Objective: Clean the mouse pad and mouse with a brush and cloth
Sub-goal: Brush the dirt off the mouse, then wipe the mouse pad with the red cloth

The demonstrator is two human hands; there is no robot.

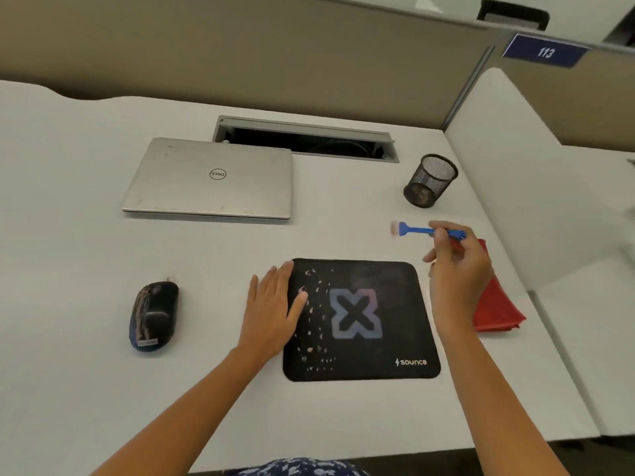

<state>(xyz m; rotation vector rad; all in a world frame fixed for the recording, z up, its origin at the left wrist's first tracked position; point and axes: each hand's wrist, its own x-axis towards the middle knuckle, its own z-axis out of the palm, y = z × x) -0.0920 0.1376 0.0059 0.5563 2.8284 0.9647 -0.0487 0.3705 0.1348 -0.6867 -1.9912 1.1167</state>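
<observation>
My left hand [271, 310] lies flat with its fingers straight and a little spread. The palm is on the desk [103, 252] and the fingertips and thumb rest over the left edge of the pad [395, 304]; it holds nothing. The pad sits square in front of me, black with a pale X in its middle. Light crumbs [318, 304] are scattered over its left half, and some of them are hidden under my thumb.

My right hand [457, 269] is raised over the pad's far right corner, its fingers curled and pinching the blue handle of the brush [417, 231]. The brush lies level beyond the pad's far edge with its head pointing left. That head is blurred, so I can only say it looks pale. My fingers cover part of the handle.

The red cloth [498, 310] lies folded on the desk just right of the pad. My right hand and wrist hide its far and left parts.

The mouse [153, 314] sits well left of the pad, beyond my left hand. It is dark with smeared marks on top that I cannot make out.

A shut laptop [213, 180] lies beyond the pad to the left. A black mesh cup [431, 180] stands beyond the pad's right corner.
</observation>
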